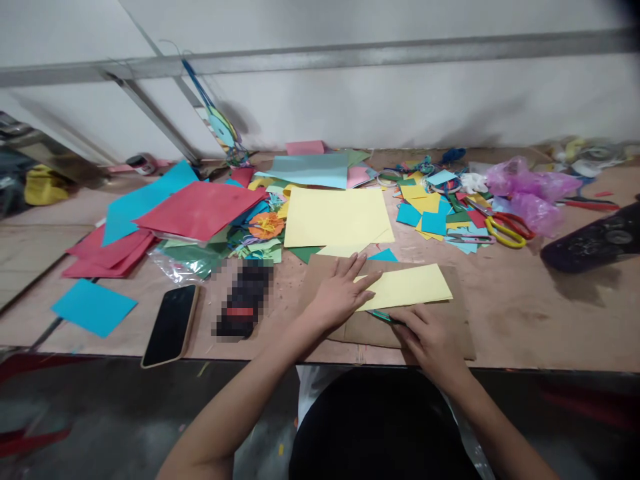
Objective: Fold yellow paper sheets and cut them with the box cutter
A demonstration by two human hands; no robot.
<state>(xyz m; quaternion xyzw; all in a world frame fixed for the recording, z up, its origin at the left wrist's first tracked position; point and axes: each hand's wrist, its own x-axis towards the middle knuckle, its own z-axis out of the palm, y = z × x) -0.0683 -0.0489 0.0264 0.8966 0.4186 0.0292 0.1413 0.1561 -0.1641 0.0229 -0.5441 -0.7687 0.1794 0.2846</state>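
Observation:
A folded pale yellow paper strip lies at a slant on a brown cardboard sheet close to the table's front edge. My left hand rests on the strip's left end with its fingers stretched out flat. Just below the strip's lower edge, my right hand has its fingers closed around a slim teal cutter knife. Its tip points left, toward my left hand; most of the handle is hidden under my fingers. Beyond the cardboard lies a larger pale yellow sheet.
Red sheets, a blue sheet and a phone lie left, beside a pixelated dark object. To the right are blue paper squares, yellow-handled scissors, a pink plastic bag and a dark bottle.

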